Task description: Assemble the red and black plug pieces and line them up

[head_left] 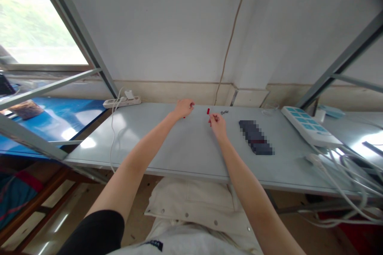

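My left hand (183,108) is over the back part of the grey table, its fingers curled inward. What they hold, if anything, is hidden; a bit of red shows just below the hand. To its right, my right hand (218,124) has its fingers pinched together, and a small red piece shows at their tips. Just beyond those fingertips lies a small red block (208,110). Several tiny dark pieces (224,112) are in a cluster behind my right hand. The pieces are too small to name their kind.
A pixelated dark item (256,137) lies right of my right forearm. Farther right are a white panel with blue squares (311,125) and tangled white cables (344,175). At the back left sits a power strip (122,101), its cord crossing the grey table (185,155). Metal posts flank both sides.
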`<action>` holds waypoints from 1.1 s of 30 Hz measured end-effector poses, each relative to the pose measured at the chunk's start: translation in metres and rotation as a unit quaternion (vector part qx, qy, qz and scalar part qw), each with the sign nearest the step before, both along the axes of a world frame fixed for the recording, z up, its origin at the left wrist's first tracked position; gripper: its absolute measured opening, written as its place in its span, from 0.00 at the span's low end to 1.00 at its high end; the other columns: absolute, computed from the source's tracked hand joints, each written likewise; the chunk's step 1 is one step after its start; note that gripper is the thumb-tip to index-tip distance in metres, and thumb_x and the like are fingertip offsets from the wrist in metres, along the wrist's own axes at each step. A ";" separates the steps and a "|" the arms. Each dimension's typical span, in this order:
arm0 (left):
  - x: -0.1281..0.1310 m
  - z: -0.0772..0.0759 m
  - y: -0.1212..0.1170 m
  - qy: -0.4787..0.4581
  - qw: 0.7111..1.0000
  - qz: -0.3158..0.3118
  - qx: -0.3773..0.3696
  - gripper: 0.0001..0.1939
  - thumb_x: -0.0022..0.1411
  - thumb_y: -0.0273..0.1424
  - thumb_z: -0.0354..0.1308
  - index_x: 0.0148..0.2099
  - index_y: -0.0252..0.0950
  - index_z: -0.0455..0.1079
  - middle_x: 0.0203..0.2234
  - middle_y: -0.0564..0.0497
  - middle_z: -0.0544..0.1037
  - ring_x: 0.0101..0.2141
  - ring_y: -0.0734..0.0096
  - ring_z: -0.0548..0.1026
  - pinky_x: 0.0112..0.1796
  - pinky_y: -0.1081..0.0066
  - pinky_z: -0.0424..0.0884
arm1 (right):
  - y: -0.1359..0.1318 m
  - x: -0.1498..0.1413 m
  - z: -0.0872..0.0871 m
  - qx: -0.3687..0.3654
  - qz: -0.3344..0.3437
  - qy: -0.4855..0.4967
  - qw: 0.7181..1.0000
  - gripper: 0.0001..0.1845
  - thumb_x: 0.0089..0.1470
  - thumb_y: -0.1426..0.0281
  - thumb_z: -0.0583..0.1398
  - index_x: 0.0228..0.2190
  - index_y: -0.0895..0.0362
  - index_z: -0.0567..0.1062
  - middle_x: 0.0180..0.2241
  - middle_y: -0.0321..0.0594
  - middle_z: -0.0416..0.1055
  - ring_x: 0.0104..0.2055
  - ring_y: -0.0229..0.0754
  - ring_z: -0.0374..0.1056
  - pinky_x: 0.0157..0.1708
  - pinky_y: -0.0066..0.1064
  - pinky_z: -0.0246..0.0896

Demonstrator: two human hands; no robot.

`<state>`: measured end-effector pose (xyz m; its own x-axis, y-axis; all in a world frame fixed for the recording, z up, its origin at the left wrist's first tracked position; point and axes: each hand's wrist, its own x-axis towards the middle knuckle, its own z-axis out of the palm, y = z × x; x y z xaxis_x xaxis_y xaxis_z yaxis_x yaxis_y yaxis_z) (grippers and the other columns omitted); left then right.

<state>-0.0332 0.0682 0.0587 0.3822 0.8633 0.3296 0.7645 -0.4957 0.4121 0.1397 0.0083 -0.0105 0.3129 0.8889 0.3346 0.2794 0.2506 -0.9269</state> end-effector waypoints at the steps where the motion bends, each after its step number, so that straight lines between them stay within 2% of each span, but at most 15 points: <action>1: 0.007 -0.002 -0.002 -0.018 0.999 -0.029 0.003 0.10 0.51 0.27 0.53 0.37 0.37 0.70 0.34 0.45 0.74 0.38 0.65 0.70 0.43 0.67 0.60 | 0.000 0.001 0.000 0.000 -0.007 0.002 1.000 0.16 0.46 0.56 0.52 0.24 0.56 0.65 0.18 0.36 0.65 0.20 0.37 0.60 0.23 0.30 0.53; 3: 0.022 -0.008 -0.005 -0.048 0.995 -0.083 -0.021 0.09 0.49 0.28 0.54 0.36 0.37 0.71 0.33 0.47 0.74 0.37 0.66 0.70 0.43 0.69 0.61 | 0.000 0.002 0.000 0.003 -0.023 0.004 1.000 0.16 0.47 0.56 0.52 0.24 0.56 0.66 0.18 0.36 0.65 0.20 0.37 0.60 0.24 0.30 0.54; 6: 0.043 -0.021 -0.009 -0.049 0.993 -0.101 -0.047 0.13 0.48 0.28 0.56 0.39 0.37 0.70 0.36 0.45 0.74 0.40 0.63 0.69 0.44 0.67 0.60 | 0.002 0.006 -0.002 0.007 -0.055 0.007 0.998 0.15 0.48 0.57 0.51 0.24 0.56 0.66 0.18 0.36 0.65 0.21 0.38 0.60 0.25 0.30 0.54; 9: 0.059 -0.035 -0.011 -0.049 0.994 -0.082 -0.048 0.20 0.48 0.27 0.56 0.46 0.37 0.66 0.44 0.43 0.70 0.46 0.60 0.66 0.47 0.65 0.58 | 0.003 0.008 -0.002 0.008 -0.072 0.015 0.997 0.15 0.48 0.57 0.50 0.24 0.56 0.66 0.18 0.36 0.65 0.21 0.38 0.60 0.26 0.31 0.55; 12: 0.070 -0.047 -0.012 -0.038 0.997 -0.051 -0.045 0.26 0.50 0.28 0.55 0.54 0.37 0.59 0.47 0.41 0.67 0.47 0.57 0.65 0.47 0.63 0.57 | 0.004 0.009 -0.001 0.007 -0.071 0.024 0.997 0.15 0.48 0.57 0.51 0.24 0.56 0.66 0.18 0.36 0.65 0.21 0.38 0.61 0.26 0.31 0.55; 17: 0.081 -0.060 -0.010 0.076 0.997 0.012 0.013 0.28 0.57 0.29 0.48 0.59 0.36 0.48 0.46 0.40 0.66 0.47 0.58 0.64 0.46 0.61 0.58 | 0.005 0.008 -0.001 0.012 -0.061 0.043 0.997 0.16 0.47 0.57 0.51 0.25 0.57 0.67 0.17 0.35 0.65 0.21 0.37 0.60 0.27 0.30 0.55; 19: 0.083 -0.061 -0.008 0.120 0.992 0.021 0.033 0.25 0.58 0.29 0.46 0.58 0.36 0.50 0.46 0.41 0.66 0.46 0.60 0.64 0.45 0.62 0.59 | 0.005 0.008 -0.001 0.019 -0.059 0.047 0.997 0.16 0.48 0.57 0.51 0.25 0.57 0.67 0.17 0.34 0.64 0.20 0.36 0.59 0.27 0.30 0.55; 22: 0.084 -0.061 -0.003 0.132 0.990 0.018 0.056 0.18 0.58 0.29 0.46 0.52 0.34 0.58 0.43 0.42 0.69 0.45 0.62 0.65 0.43 0.65 0.60 | 0.005 0.008 0.000 0.018 -0.057 0.048 0.997 0.15 0.48 0.58 0.51 0.26 0.58 0.67 0.17 0.34 0.64 0.20 0.36 0.59 0.27 0.29 0.54; 24: 0.085 -0.060 0.000 0.109 0.992 0.021 0.061 0.14 0.58 0.28 0.45 0.46 0.33 0.63 0.40 0.42 0.71 0.43 0.63 0.67 0.42 0.66 0.61 | 0.005 0.009 -0.001 0.010 -0.059 0.044 0.997 0.16 0.49 0.59 0.50 0.26 0.58 0.68 0.17 0.34 0.64 0.20 0.36 0.59 0.27 0.29 0.54; 27: 0.086 -0.058 0.004 0.035 0.998 0.048 0.030 0.11 0.57 0.28 0.46 0.40 0.33 0.67 0.35 0.43 0.73 0.38 0.65 0.70 0.38 0.67 0.63 | 0.007 0.011 -0.004 0.000 -0.071 0.011 0.997 0.17 0.50 0.59 0.47 0.27 0.58 0.68 0.19 0.37 0.66 0.23 0.38 0.60 0.29 0.31 0.55; 30: 0.082 -0.057 0.000 -0.085 0.993 0.077 -0.011 0.09 0.54 0.27 0.50 0.38 0.35 0.68 0.32 0.47 0.75 0.34 0.69 0.71 0.36 0.70 0.64 | 0.011 0.014 -0.012 0.010 -0.090 -0.099 0.991 0.18 0.51 0.62 0.46 0.29 0.59 0.69 0.28 0.44 0.69 0.32 0.42 0.63 0.37 0.35 0.56; 33: 0.072 -0.055 -0.011 -0.210 0.974 0.082 -0.027 0.07 0.50 0.26 0.53 0.34 0.34 0.68 0.28 0.49 0.74 0.30 0.72 0.71 0.35 0.71 0.65 | 0.015 0.013 -0.023 -0.006 -0.092 -0.236 0.967 0.16 0.51 0.67 0.47 0.33 0.61 0.71 0.40 0.50 0.67 0.45 0.45 0.60 0.46 0.39 0.50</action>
